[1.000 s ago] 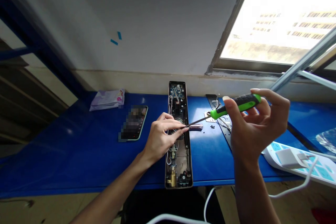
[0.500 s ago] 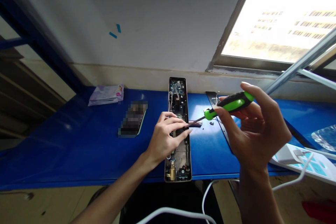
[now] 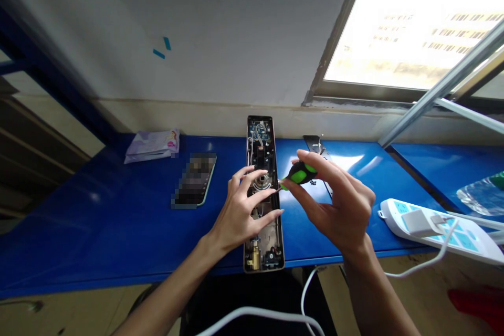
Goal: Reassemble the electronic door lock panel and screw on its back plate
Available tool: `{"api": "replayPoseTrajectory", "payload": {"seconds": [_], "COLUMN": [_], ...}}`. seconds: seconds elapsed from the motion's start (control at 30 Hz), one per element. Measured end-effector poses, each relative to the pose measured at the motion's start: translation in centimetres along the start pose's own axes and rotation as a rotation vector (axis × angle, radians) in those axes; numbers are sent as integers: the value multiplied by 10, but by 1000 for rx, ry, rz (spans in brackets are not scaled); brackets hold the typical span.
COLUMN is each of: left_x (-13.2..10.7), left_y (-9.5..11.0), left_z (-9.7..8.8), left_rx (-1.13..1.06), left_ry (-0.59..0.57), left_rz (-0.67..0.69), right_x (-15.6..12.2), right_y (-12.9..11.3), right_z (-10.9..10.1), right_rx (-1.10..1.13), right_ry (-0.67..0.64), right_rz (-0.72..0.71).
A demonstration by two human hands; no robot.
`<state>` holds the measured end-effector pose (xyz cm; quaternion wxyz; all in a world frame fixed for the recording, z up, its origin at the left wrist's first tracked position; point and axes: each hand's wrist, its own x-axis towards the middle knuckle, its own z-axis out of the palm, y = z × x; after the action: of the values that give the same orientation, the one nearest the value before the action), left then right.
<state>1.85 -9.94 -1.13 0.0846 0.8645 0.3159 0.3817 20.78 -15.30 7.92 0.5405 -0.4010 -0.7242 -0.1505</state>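
On the blue table (image 3: 134,226), a phone (image 3: 200,179) and a packet (image 3: 151,145) are lying left of the open casing (image 3: 271,235), a power strip (image 3: 468,241) right. My left hand (image 3: 240,210) is spreading over the casing, partly blocking its middle; my right hand (image 3: 340,202) is gripping a screwdriver (image 3: 299,173), now sitting closer to the casing than before, while my left fingers are parting wider.

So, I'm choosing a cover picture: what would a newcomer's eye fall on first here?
Probably the green-and-black screwdriver in the right hand, just right of centre, pointing toward the long, narrow metal casing on the glossy blue table. The left hand spreads over the casing's middle. Next, perhaps the bright window at upper right.
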Motion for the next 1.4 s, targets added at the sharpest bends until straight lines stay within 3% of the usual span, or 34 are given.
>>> {"api": "replayPoseTrajectory", "payload": {"seconds": [0.2, 0.4, 0.57, 0.7, 0.77, 0.93, 1.1, 1.17, 1.27, 1.4], "left_x": [-3, -13, -18, -19, -20, -20, -19, -19, -18, -18], "left_y": [-2, -6, -9, -10, -10, -9, -7, -7, -6, -5], "left_z": [0, 2, 7, 7, 7, 7, 6, 5, 5, 4], "left_rx": [-13, -47, -89, -123, -127, -119, -129, -126, -123, -132], "left_ry": [-5, 81, 62, 55, 55, 65, 55, 53, 53, 53], "left_rz": [-17, -58, -133, -163, -168, -166, -183, -183, -185, -192], "right_x": [-4, 2, 6, 7, 8, 9, 11, 12, 13, 12], "right_y": [3, 2, 4, 5, 7, 9, 8, 8, 9, 9], "right_z": [4, -5, -4, -3, -2, 1, 1, 1, 1, 1], "right_rx": [41, 228, 114, 278, 375, 185, 364, 374, 201, 244], "right_ry": [10, -109, 7, -125, -126, 41, -115, -70, 15, -97], "right_rz": [-18, 65, 68, 122, 136, 109, 169, 167, 157, 173]}}
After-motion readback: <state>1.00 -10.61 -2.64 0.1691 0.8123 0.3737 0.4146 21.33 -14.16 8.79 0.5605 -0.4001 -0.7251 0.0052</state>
